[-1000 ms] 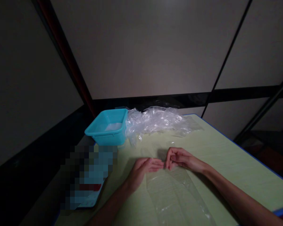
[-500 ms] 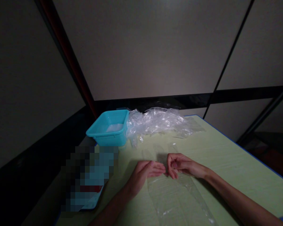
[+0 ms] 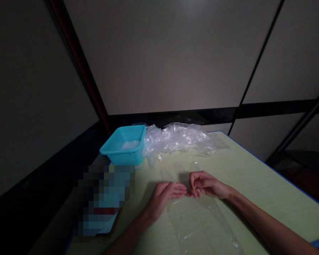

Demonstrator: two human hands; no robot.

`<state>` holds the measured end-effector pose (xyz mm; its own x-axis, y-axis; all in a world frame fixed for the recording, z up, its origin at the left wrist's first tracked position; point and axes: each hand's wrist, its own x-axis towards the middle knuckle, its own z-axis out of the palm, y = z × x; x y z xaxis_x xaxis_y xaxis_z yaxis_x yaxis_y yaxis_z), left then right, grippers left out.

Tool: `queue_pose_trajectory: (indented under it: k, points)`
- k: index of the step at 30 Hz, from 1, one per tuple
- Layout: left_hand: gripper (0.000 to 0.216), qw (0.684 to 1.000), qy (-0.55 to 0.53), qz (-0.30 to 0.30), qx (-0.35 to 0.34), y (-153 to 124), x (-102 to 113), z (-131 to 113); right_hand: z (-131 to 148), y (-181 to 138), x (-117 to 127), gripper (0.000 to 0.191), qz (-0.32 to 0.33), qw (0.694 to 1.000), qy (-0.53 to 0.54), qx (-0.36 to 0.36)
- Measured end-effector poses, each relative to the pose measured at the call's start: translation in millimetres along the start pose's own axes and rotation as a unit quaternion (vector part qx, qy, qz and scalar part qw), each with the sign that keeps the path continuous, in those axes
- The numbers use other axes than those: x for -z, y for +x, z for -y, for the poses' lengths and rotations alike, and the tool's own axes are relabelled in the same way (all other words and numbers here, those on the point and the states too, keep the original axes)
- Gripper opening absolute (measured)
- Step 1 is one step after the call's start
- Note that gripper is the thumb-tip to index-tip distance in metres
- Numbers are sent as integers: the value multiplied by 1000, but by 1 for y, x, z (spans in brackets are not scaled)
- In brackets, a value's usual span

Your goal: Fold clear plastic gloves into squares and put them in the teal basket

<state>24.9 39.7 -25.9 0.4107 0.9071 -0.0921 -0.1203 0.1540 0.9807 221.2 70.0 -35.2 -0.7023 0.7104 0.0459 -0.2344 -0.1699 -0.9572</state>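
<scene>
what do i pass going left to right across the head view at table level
teal tub → left hand → right hand → blue table edge; crumpled plastic pile and flat clear sheet span the hands, so left out

A: Far edge of the table (image 3: 255, 184)?
B: Bin (image 3: 124, 145) at left, film heap (image 3: 178, 136) just beside it on the right.
A: Near side?
B: Flat bag (image 3: 199, 226) lies on the table; left hand (image 3: 164, 194) and right hand (image 3: 204, 184) rest at its far end, side by side.
</scene>
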Motion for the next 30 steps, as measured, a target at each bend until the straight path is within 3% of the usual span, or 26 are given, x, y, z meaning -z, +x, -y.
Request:
queue_pose_trajectory:
  k: [4,6,7,9,11,14,16,19,23,28,30]
  points:
    - [57,999,-22,-7,-31,-3,-1,-6,14,-4,0,18,-27,998,-17,47]
    - [56,999,-26,-8,-30,-4,0,-7,29,-13,-3,17,-49,988,-114,97]
    - [56,999,-24,-7,-27,-5,1,-7,37,-20,-6,16,-54,970,-208,111]
    - [56,1000,-14,-1,-23,-6,2,-4,53,-37,-15,16,-23,907,-406,107]
    - [57,999,-6,7,-35,-7,3,-2,63,-58,-27,34,48,833,-543,92]
    - [55,998,-1,31,-62,-7,4,0,64,-87,-45,69,133,770,-620,70]
    - [53,996,12,52,-65,-8,3,1,54,-101,-54,75,157,745,-647,43]
    - [54,995,37,74,-59,-11,2,3,34,-114,-59,61,132,729,-670,36]
    - [56,994,53,77,-52,-13,2,5,21,-117,-60,62,100,722,-680,75]
    - [57,995,51,80,-42,-11,2,6,44,-107,-72,46,125,688,-708,102]
    - [58,995,48,78,-40,-11,2,6,56,-103,-77,39,127,701,-697,81]
